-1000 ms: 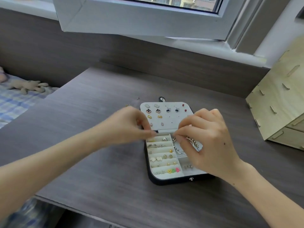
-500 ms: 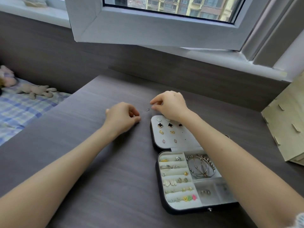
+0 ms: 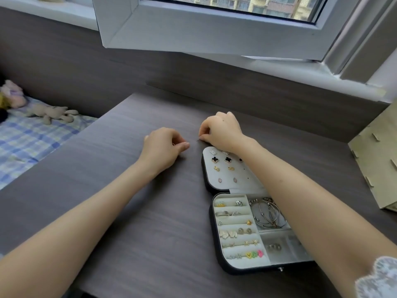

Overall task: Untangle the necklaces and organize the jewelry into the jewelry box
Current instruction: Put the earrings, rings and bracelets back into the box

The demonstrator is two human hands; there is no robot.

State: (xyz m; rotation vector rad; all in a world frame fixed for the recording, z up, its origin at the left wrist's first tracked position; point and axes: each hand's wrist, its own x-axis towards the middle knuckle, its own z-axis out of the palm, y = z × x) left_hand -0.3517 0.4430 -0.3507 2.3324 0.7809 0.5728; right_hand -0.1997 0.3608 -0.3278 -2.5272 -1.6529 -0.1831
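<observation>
Presently, in the head view: a jewelry box [image 3: 247, 270], black outside and pale inside, is laid open on the dark wood-grain desk [image 3: 129, 211], right of centre. Its lid panel [image 3: 227, 175] is studded with paired earrings. Rings and earrings are slotted into the left-hand rows of the base, and bangles [image 3: 268, 214] are coiled in the upper right compartment.

The right hand [image 3: 221, 132] is set on the desk just beyond the lid, with a small metal piece [image 3: 197, 140] pinched between thumb and forefinger. The left hand [image 3: 163, 147] is rested close by, fingers curled and thumb tip pressed to forefinger. Something may be held there, but it cannot be told.

A plush toy [image 3: 53, 114] is laid on checked bedding [image 3: 28, 143] at far left. A wooden organiser [image 3: 378, 168] is placed at the right edge.
</observation>
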